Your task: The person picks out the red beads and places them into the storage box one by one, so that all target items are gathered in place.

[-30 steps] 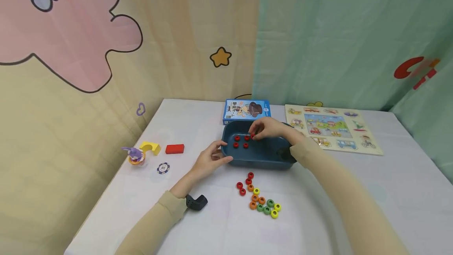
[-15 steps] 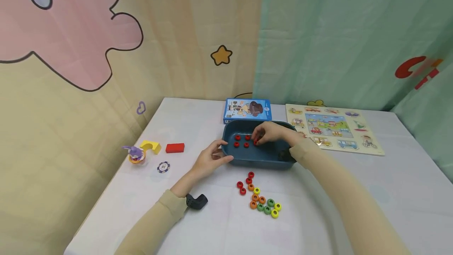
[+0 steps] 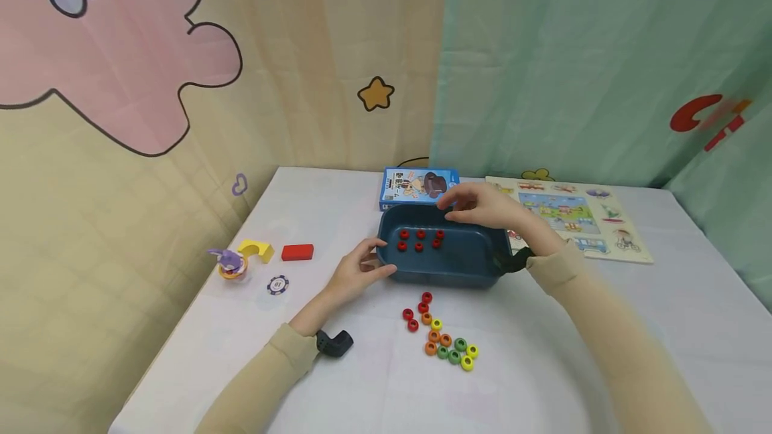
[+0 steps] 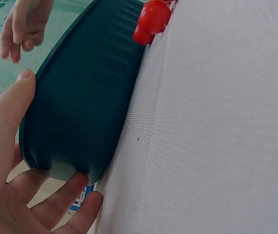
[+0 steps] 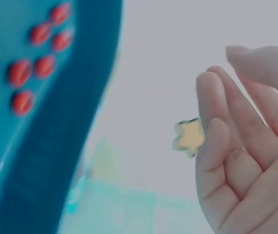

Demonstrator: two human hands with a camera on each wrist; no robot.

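A dark blue rectangular tray (image 3: 470, 256) stands on the white table with several red beads (image 3: 419, 240) lined up in two short rows at its left. My left hand (image 3: 356, 266) holds the tray's left end; in the left wrist view the thumb is at the rim and the fingers lie around the end wall. Over the tray's back rim, my right hand (image 3: 482, 205) is raised with bent, relaxed fingers and nothing in them, as the right wrist view shows. In front of the tray lie loose red, orange, yellow and green beads (image 3: 445, 339).
Behind the tray lies a blue card box (image 3: 416, 186), and to its right a picture puzzle board (image 3: 603, 240). At the left are a red block (image 3: 297, 252), a yellow arch block (image 3: 256, 250), a purple figurine (image 3: 231, 262) and a chip (image 3: 278, 285). Curtains hang behind the table.
My right hand set a red bead down at the right end of the front row, let go, and rose back and right. My left hand stayed at the tray.
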